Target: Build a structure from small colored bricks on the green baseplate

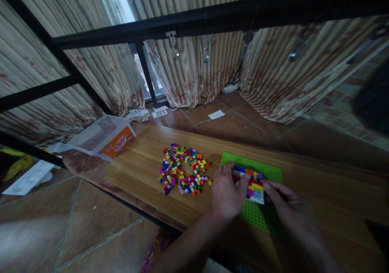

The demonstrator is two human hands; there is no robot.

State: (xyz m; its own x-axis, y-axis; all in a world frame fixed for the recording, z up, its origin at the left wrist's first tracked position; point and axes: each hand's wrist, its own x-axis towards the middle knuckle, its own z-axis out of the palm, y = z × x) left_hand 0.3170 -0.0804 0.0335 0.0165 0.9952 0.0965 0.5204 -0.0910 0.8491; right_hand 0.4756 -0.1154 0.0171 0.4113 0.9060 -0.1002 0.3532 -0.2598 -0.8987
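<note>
A green studded baseplate [255,216] lies on the wooden board, with a multicoloured block of toy bricks [255,187] on it; I cannot tell whether the block is pressed onto the studs. My left hand [227,192] grips the block's left side, fingers curled over its far edge and thumb across its top. At the right edge, my right hand [284,202] has thumb and forefinger pinched together against the bricks. Whatever sits between those fingertips is hidden. Left of the baseplate, a ring-shaped heap of loose toy bricks [170,157] is spread out in many colours.
The wooden board [139,151] rests on a brown-covered surface. At its far left stands a clear plastic tub [94,137] with an orange label. A black metal frame bar [194,21] with hooks crosses above, before striped curtains. Papers [216,115] lie on the tiled floor.
</note>
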